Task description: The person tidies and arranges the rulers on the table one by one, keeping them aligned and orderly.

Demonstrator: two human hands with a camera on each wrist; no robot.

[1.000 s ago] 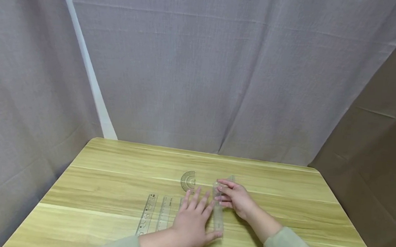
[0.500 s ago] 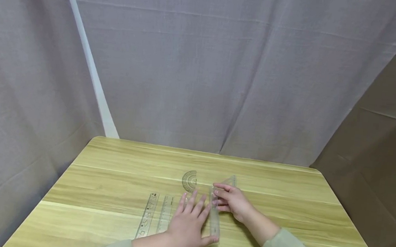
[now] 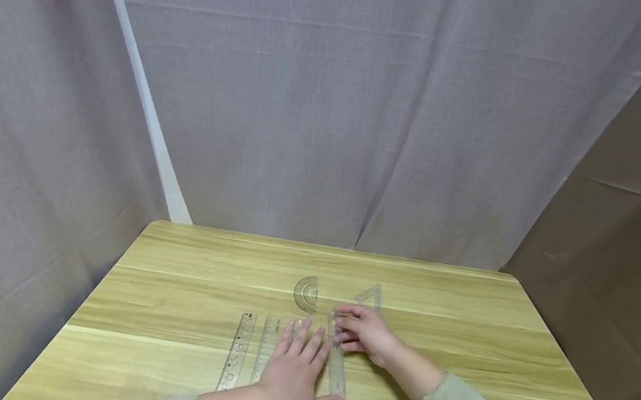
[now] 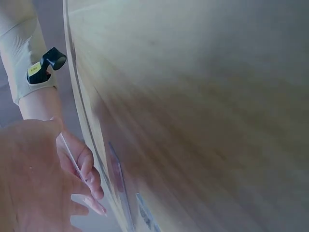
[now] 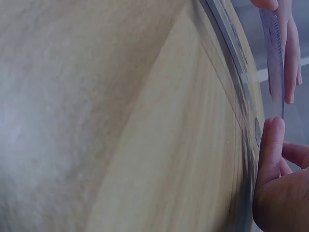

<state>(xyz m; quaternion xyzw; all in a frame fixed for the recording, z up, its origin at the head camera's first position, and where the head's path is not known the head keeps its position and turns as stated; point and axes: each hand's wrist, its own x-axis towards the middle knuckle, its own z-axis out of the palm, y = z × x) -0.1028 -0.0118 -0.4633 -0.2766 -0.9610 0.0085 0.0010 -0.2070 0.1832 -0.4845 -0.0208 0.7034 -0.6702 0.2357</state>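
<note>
Grey curtain [image 3: 281, 127] hanging behind wooden surface [image 3: 474, 340]. My right grip [image 3: 364, 334] pinching clear ruler [image 3: 337, 370] near far end; left grip [image 3: 289, 376] spreading fingers, thumb touching near end. I'm shifting clear ruler leftward from half-second ago, bringing it nearer other rulers [image 3: 236, 353].

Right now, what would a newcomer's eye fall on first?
Probably the clear ruler above the table: the right fingers grip it near its far end, and the left fingers spread beside it. Beyond lie a dark-marked protractor and, to its right, a clear triangle.
</note>
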